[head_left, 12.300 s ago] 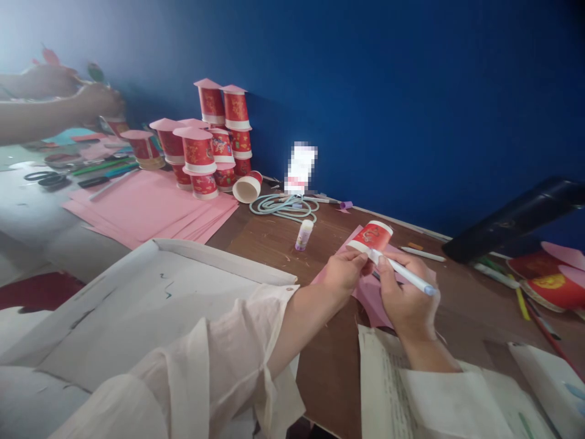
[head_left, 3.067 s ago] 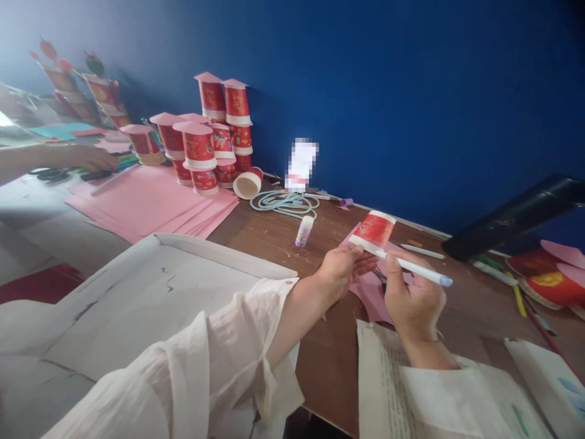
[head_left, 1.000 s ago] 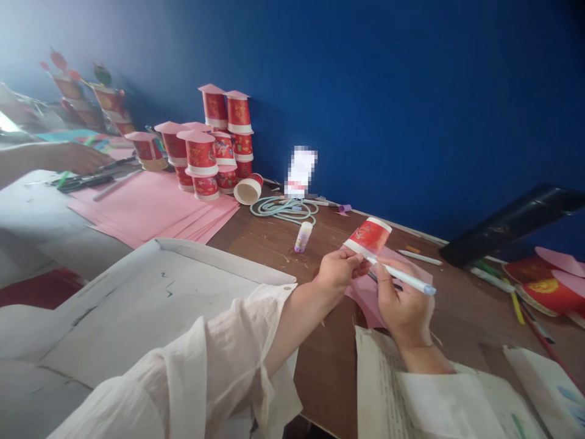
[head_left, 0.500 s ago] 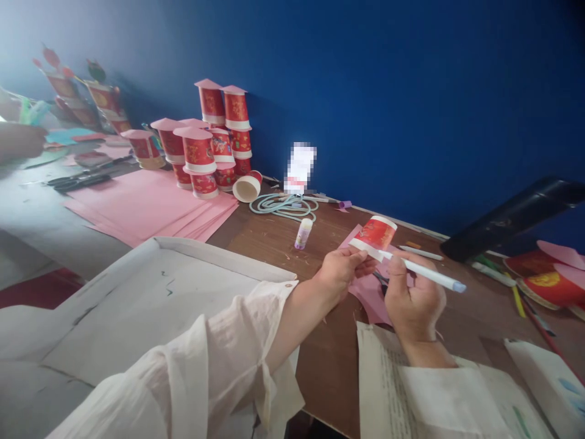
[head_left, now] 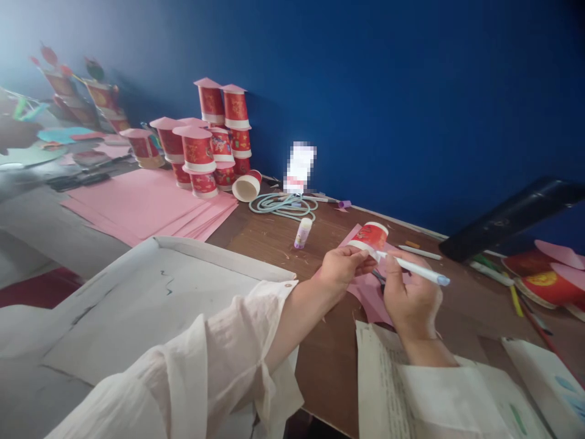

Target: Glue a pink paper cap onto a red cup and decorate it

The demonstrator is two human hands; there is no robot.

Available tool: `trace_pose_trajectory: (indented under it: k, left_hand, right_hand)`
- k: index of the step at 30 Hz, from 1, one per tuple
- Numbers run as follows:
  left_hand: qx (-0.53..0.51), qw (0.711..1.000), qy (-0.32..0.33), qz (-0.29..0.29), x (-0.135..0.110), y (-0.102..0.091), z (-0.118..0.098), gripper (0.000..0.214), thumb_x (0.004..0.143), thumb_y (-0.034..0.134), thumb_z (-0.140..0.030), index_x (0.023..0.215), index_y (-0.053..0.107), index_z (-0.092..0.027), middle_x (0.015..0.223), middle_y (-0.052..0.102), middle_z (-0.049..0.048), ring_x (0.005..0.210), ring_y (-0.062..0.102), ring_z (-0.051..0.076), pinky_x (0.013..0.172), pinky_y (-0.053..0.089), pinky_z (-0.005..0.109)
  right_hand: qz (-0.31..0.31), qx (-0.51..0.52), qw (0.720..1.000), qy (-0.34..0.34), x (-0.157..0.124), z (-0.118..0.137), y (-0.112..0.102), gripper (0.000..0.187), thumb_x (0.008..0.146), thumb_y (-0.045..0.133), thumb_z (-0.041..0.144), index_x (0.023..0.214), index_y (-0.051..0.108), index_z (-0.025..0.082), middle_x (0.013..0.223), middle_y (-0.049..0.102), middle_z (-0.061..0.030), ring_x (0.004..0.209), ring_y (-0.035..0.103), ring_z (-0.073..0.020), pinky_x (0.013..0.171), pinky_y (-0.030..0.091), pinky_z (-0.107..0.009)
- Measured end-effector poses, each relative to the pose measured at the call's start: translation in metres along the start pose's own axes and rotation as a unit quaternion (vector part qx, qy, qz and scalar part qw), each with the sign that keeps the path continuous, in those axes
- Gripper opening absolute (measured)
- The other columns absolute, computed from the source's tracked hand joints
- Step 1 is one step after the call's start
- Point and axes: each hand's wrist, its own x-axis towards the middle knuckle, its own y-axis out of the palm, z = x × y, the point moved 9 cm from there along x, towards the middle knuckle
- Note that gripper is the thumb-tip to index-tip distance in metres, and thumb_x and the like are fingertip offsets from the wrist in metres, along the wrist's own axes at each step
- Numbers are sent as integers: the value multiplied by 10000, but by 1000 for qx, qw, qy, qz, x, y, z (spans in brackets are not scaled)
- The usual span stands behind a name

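Note:
A red paper cup with a white rim tilts in my left hand, whose fingers are closed around its near, white-edged end. My right hand grips a white marker pen; the pen's tip meets the cup's white band, and its bluish end points right. Beneath both hands lies cut pink paper, with dark scissors partly hidden there. Close by on the left stands a glue stick without its cap.
Stacked red cups with pink paper tops stand behind pink sheets. A coiled pale cord lies before a blurred-out screen. A black cylinder leans at right. White board and printed paper lie in front.
The cup has tilted a little and shifted slightly left and down. The pen in my right hand has moved slightly left with it. At far left, another person's hand has moved back.

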Motion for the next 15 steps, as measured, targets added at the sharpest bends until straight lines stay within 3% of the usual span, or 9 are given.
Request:
trace_pose_trajectory:
  k: [5, 12, 15]
  left_hand:
    - [0, 1000, -13, -24, -1, -3, 1, 248, 885, 598, -30, 644, 632, -78, 608, 644, 56, 621, 647, 112, 869, 541, 323]
    - [-34, 999, -21, -28, -2, -2, -1, 172, 902, 572, -49, 767, 674, -80, 706, 685, 72, 655, 670, 123, 824, 538, 299]
    - [-36, 999, -27, -24, -3, 0, -1, 167, 901, 565, -45, 776, 667, -88, 733, 699, 75, 666, 679, 127, 800, 534, 289]
  right_hand:
    - [28, 11, 999, 12, -1, -1, 3, 254, 944, 563, 379, 930, 701, 166, 850, 740, -90, 768, 690, -214, 690, 519, -321]
    - [-96, -27, 992, 78, -4, -12, -24, 338, 955, 535, 425, 949, 709, 136, 870, 734, -124, 770, 686, -235, 711, 514, -351]
    - [-84, -23, 994, 72, -4, -11, -21, 325, 948, 549, 420, 943, 714, 139, 858, 738, -120, 771, 690, -238, 710, 516, -349]
